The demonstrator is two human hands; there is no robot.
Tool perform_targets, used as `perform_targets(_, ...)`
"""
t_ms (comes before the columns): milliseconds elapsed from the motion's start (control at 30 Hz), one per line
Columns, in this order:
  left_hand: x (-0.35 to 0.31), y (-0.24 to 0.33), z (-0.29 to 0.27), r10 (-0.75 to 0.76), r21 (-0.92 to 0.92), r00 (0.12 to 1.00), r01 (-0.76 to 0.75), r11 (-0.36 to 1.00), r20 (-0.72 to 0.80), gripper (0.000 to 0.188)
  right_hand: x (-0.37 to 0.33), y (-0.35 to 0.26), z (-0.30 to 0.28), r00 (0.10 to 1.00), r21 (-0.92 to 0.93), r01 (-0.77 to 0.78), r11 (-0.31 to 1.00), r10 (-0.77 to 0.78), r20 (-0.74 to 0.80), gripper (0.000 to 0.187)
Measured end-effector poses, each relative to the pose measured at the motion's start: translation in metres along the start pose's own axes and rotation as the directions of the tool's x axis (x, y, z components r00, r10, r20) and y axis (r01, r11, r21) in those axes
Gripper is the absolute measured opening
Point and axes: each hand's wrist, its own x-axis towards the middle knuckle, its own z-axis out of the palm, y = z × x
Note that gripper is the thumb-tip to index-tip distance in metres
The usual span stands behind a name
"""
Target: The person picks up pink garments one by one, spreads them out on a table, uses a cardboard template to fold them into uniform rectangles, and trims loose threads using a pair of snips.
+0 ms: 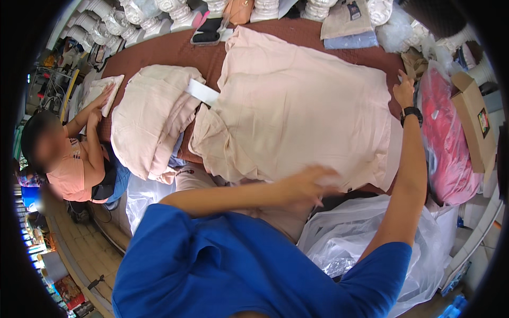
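A pale pink garment (302, 106) is spread flat over the brown-covered table in front of me, with a bunched, folded part at its lower left. My left hand (313, 185) is over the garment's near edge, blurred by motion, its fingers stretched out and apart and nothing seen in them. Beyond the garment's right side, my right hand (404, 91), with a dark watch on the wrist, has its fingers bent together near the table's right edge. Something small and whitish shows at those fingertips, too small to name. A pale strip shows along the garment's right edge.
Left of the garment sits a pile of pale pink cloth (151, 116), with a white card (202, 93) beside it. A person (79, 164) handles folded cloth at far left. Pink bagged goods (445, 138) and a cardboard box (472, 122) stand right; clear plastic (350, 228) hangs near me.
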Motion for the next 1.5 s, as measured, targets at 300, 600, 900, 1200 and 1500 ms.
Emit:
perform_targets(300, -0.225, 0.003, -0.131, -0.584, 0.557, 0.72, 0.678, 0.479, -0.375, 0.05, -0.14, -0.172, -0.063, 0.361, 0.45, 0.029, 0.893, -0.429, 0.828, 0.037)
perform_targets(600, -0.265, 0.08, -0.133, -0.761, 0.15, 0.646, 0.747, 0.647, 0.065, 0.036, -0.234, -0.219, -0.097, -0.063, 0.057, 0.371, 0.927, -0.035, 0.997, 0.04)
perform_targets(900, -0.191, -0.11, -0.221, -0.273, 0.865, 0.853, 0.488, 0.119, -0.444, 0.038, -0.201, -0.4, -0.019, 0.487, 0.542, 0.383, 0.749, -0.662, 0.57, 0.045)
perform_targets(1200, -0.15, -0.165, -0.338, -0.911, 0.356, 0.308, 0.912, 0.202, -0.273, 0.04, -0.275, -0.435, -0.017, 0.483, 0.589, 0.269, 0.762, -0.636, 0.602, 0.069)
perform_targets(1500, -0.118, -0.125, -0.282, 0.169, 0.832, 0.826, 0.488, 0.265, -0.538, 0.039, -0.293, -0.419, -0.009, 0.592, 0.568, 0.264, 0.78, -0.596, 0.542, 0.073)
